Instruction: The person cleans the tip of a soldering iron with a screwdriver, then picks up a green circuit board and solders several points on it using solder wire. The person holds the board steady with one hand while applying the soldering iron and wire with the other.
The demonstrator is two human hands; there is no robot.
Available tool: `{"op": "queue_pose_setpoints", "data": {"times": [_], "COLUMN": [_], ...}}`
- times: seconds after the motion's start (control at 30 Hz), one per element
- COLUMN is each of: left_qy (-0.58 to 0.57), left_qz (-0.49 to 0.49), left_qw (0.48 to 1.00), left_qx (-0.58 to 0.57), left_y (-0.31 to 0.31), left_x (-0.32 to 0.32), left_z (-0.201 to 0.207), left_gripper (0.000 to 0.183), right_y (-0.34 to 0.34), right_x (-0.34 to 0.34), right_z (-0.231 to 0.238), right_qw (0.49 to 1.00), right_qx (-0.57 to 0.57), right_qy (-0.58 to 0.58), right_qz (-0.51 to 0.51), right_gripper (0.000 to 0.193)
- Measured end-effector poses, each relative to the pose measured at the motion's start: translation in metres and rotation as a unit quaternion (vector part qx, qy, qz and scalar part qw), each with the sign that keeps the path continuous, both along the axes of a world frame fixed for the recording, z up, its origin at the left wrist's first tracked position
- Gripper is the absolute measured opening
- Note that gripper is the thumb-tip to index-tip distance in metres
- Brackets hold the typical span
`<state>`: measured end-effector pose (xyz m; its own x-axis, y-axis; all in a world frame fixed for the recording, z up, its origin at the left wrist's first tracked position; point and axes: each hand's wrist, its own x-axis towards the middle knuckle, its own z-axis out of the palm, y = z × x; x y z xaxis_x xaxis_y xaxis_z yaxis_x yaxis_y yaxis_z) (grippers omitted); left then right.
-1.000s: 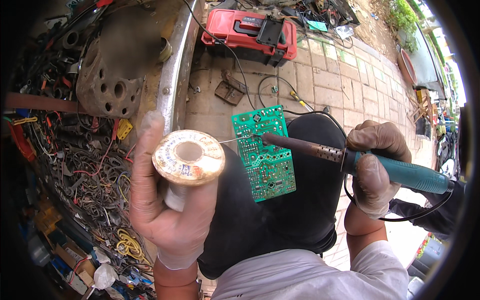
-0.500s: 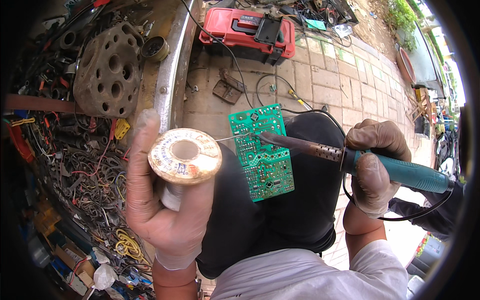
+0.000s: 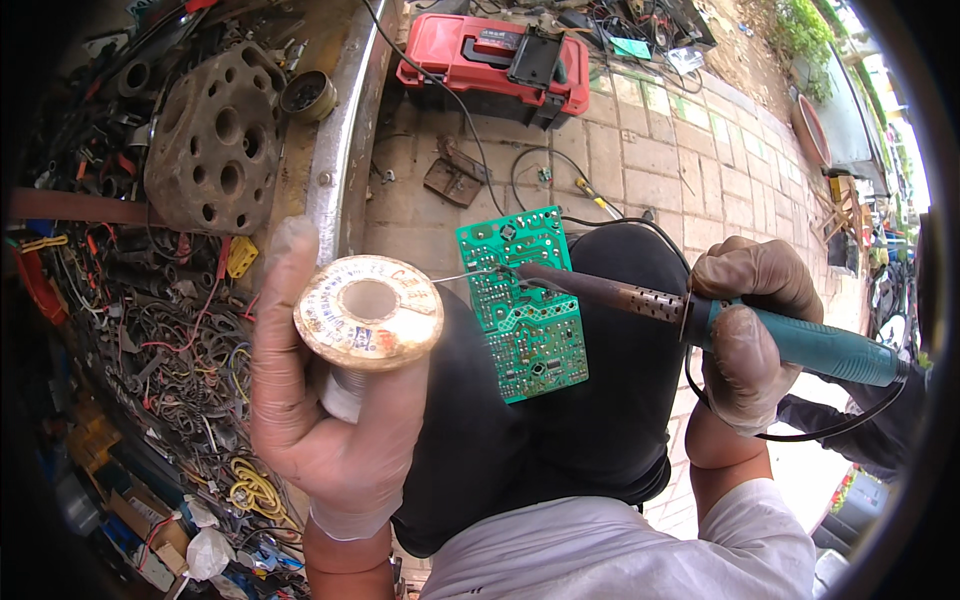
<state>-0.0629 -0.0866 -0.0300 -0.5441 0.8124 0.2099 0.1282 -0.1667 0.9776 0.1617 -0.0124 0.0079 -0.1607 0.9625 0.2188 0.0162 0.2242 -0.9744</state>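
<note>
In a thin translucent glove, my left hand (image 3: 345,440) grips a spool of solder wire (image 3: 415,325), its pale, stained round flange facing up. From the spool a thin strand of solder (image 3: 462,275) runs right to the tip of a soldering iron (image 3: 800,345). My gloved right hand (image 3: 755,330) is closed around the iron's teal handle, and its dark barrel points left. Beneath the tip, a green circuit board (image 3: 545,345) rests across my thighs. Whether the tip touches the board cannot be made out for certain.
A black cord trails from the iron's handle. Ahead on the brick paving stand a red toolbox (image 3: 480,75) and a rusty metal piece (image 3: 455,178). At left, a holed metal block (image 3: 215,140) and a tin (image 3: 310,97) sit beside a metal-edged bench, above tangled wires (image 3: 190,350).
Almost nothing differs. The spool in my left hand has shifted very slightly left; the iron and board hold their places.
</note>
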Motion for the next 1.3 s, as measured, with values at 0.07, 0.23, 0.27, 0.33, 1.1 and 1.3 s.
{"op": "queue_pose_setpoints", "data": {"times": [0.07,0.23,0.27,0.33,1.1,1.3], "left_qy": [-0.001,0.013,0.008,0.011,0.002,-0.01], "left_qz": [0.003,0.01,0.007,0.011,0.004,0.005], "left_qw": [1.0,1.0,1.0,1.0,1.0,1.0], "left_qx": [0.002,-0.005,-0.002,-0.002,0.005,0.007], "left_y": [0.0001,-0.0002,0.0,0.0006,0.0011,0.0002], "left_x": [0.0005,0.0029,0.003,0.003,0.0005,0.0023], "left_z": [0.0004,0.0031,0.0032,0.0028,-0.0011,0.0002], "left_gripper": [0.07,0.065,0.065,0.065,0.068,0.069], "right_y": [-0.0005,-0.0005,-0.0001,0.0,0.0007,-0.0006], "right_x": [0.0001,0.0005,0.0006,0.0004,-0.0016,-0.002], "right_z": [0.0006,0.001,0.0009,0.0006,0.0006,0.0017], "right_qw": [1.0,1.0,1.0,1.0,1.0,1.0], "right_qx": [-0.003,-0.001,0.003,0.005,0.008,0.0], "right_qy": [-0.004,-0.014,-0.017,-0.018,-0.004,0.0], "right_qz": [-0.006,-0.006,-0.005,-0.007,-0.006,-0.012], "right_gripper": [0.028,0.028,0.028,0.028,0.026,0.026]}}
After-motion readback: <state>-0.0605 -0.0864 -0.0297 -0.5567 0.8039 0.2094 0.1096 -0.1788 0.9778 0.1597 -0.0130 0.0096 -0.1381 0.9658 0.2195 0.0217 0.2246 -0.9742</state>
